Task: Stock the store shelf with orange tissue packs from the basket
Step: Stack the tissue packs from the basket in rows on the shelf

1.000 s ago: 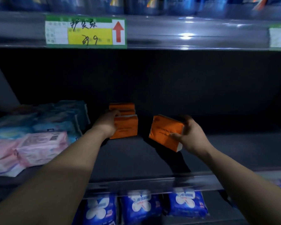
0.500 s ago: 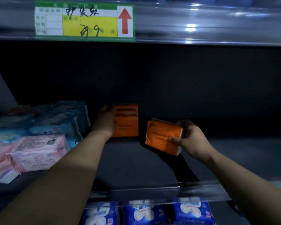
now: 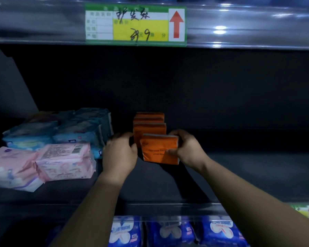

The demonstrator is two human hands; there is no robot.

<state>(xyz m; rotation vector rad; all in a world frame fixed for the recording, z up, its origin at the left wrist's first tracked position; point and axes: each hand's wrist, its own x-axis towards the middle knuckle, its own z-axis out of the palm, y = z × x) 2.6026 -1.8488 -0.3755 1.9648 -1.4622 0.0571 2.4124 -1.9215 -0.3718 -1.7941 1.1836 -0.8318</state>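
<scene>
Right grip (image 3: 187, 150) has carried the orange tissue pack (image 3: 159, 150) leftward since the earlier frame. The pack now stands upright and square-on just beyond the thumb, directly in front of the row of orange packs (image 3: 149, 125). Left grip (image 3: 120, 154) has pulled back off the row a little. It sits at the row's left end, just left of the held pack.

Right grip is clamped on the pack's right edge, thumb across the front face and fingers behind. Left grip has curled fingers close to the packs, but I cannot tell whether they touch or hold anything.

Step in hand, by my read: placing this pack as the fourth in the row, with three already standing behind it. The next move likely calls for pushing the pack back flush against the row, bottom edge down on the shelf (image 3: 248, 175). Left grip should steady the row so nothing tips, then right grip lets go. The basket is not in view, so how much stock is left is unknown.

Shelf is dark and flat, with bare board to the right of right grip. Blue packs (image 3: 78, 129) and pink packs (image 3: 61, 161) are stacked left of left grip. A price label (image 3: 136, 24) with a red arrow sits on the shelf edge above. Blue-and-white packs (image 3: 168, 230) fill the shelf below the forearms. Lighting is dim.
</scene>
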